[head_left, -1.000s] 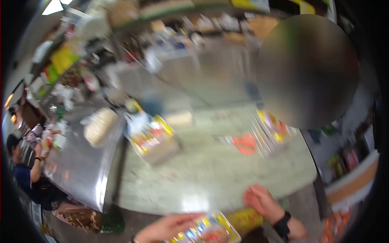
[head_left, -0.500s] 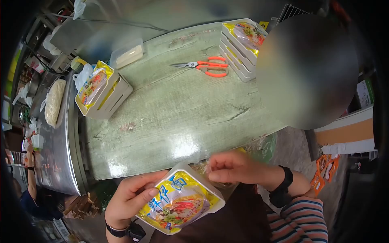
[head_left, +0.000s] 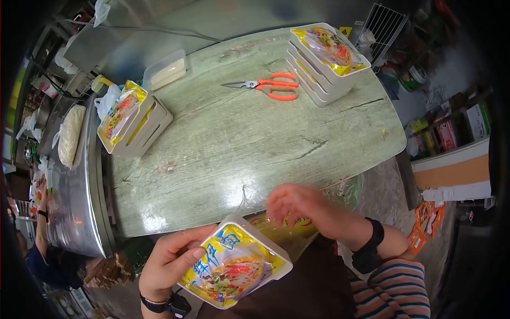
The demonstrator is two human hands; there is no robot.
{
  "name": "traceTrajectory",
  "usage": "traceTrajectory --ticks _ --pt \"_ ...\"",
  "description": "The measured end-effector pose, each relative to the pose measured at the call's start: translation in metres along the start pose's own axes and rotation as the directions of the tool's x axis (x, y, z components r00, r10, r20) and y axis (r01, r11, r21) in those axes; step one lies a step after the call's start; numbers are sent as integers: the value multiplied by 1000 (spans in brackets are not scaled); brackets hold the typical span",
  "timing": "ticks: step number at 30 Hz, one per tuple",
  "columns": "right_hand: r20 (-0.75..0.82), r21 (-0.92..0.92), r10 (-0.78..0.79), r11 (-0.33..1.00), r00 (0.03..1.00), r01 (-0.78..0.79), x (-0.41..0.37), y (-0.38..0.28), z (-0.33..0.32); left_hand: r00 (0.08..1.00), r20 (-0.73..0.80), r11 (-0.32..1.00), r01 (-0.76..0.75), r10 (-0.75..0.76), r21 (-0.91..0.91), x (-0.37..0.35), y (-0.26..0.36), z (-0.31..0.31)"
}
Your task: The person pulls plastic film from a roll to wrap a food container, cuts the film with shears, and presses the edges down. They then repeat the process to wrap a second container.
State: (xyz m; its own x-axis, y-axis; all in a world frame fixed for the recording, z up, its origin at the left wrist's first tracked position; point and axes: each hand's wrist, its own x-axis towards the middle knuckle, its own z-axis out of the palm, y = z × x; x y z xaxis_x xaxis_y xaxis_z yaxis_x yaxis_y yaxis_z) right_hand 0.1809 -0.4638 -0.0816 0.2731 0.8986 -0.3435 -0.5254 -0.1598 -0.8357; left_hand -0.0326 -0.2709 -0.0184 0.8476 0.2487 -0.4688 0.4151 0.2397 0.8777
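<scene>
My left hand [head_left: 180, 258] grips the left edge of a white tray holding a yellow noodle packet [head_left: 234, 266], tilted at the table's near edge. My right hand [head_left: 297, 207] is to the right of that tray, fingers spread and slightly blurred, near a yellow plastic package [head_left: 281, 228] below the table edge. On the green table [head_left: 228, 133] lie orange-handled scissors [head_left: 265, 87]. A stack of trays with noodle packets [head_left: 326, 64] stands at the back right, and another stack [head_left: 133, 119] at the left.
A clear container [head_left: 166, 72] sits at the table's back left. Left of the table is a metal counter [head_left: 79, 191] with a bagged pale item [head_left: 70, 135]. Another person's arm [head_left: 41, 228] shows at far left. Orange packets [head_left: 425, 223] lie at the lower right.
My right hand has lifted slightly and its fingers have spread, uncovering more of the yellow package. The blurred round shape at the right is gone. The held tray has barely moved.
</scene>
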Motion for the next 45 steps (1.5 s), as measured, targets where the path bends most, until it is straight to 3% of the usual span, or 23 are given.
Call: traceTrajectory --ticks 2,4,6,7,9,10,12,13,15,19,24,27,29,31,34,36,37,40,42,43,44,45 --pt "112 -1 73 997 991 -74 -1 -1 9 1000 21 1000 11 -11 17 1 1 0" --pt "150 72 49 996 987 -60 -2 -2 15 1000 27 1000 9 -9 13 1 0 0" --pt "-13 7 58 998 998 -58 -7 -10 21 1000 27 1000 0 0 13 0 1 -1" --pt "-10 4 54 999 998 -54 -6 -8 22 1000 24 1000 8 -8 15 -1 1 -1" --pt "-135 -143 -296 950 946 277 -6 -2 24 1000 22 1000 10 -11 12 0 0 -2" --pt "-135 -146 -296 950 945 277 -6 -3 24 1000 27 1000 3 -4 14 0 -2 -2" --pt "-89 -411 -546 782 833 468 -4 -5 24 999 35 1000 -4 3 16 1 -2 -2" --pt "-89 -412 -547 781 833 469 -2 -4 23 999 44 1000 10 -10 5 1 -1 -2" --pt "-11 -204 -538 826 843 525 3 -4 23 998 54 1000 21 -21 -4 1 0 -2" --pt "5 -106 -412 906 911 410 6 -3 26 997 74 1000 10 -10 -12 1 -2 -4" --pt "-56 -447 -506 784 861 431 6 -1 30 998 68 1000 1 -1 1 1 -4 -5" --pt "-122 -418 -380 858 917 300 4 -10 35 997 72 1000 -13 13 -4 3 -1 -4" --pt "-122 -408 -428 844 896 348 13 -3 31 995 87 998 55 -51 -37 3 0 -4" --pt "-134 -395 -463 836 876 381 19 4 28 995 98 999 30 -28 -23 3 -1 -4" --pt "-166 -339 -373 891 913 302 28 9 27 995 97 1000 12 -9 -23 3 -2 -2" --pt "-74 -646 -474 693 877 321 39 18 28 996 85 999 18 -15 -34 1 -4 -2" --pt "-73 -645 -474 694 878 321 43 24 31 996 86 999 10 -7 -36 1 -5 0" --pt "16 -564 -407 751 913 344 41 42 41 996 91 998 25 -21 -51 0 -1 7" --pt "231 -108 -184 971 955 213 34 46 47 996 90 998 33 -28 -56 -1 2 8" --pt "332 83 -133 990 934 111 26 45 49 991 125 996 54 -45 -72 -2 2 7" --pt "341 72 -140 990 930 122 24 47 52 986 157 994 68 -54 -87 -1 3 5" --pt "327 173 -86 985 941 29 23 49 55 961 265 994 -97 79 58 5 5 -2"
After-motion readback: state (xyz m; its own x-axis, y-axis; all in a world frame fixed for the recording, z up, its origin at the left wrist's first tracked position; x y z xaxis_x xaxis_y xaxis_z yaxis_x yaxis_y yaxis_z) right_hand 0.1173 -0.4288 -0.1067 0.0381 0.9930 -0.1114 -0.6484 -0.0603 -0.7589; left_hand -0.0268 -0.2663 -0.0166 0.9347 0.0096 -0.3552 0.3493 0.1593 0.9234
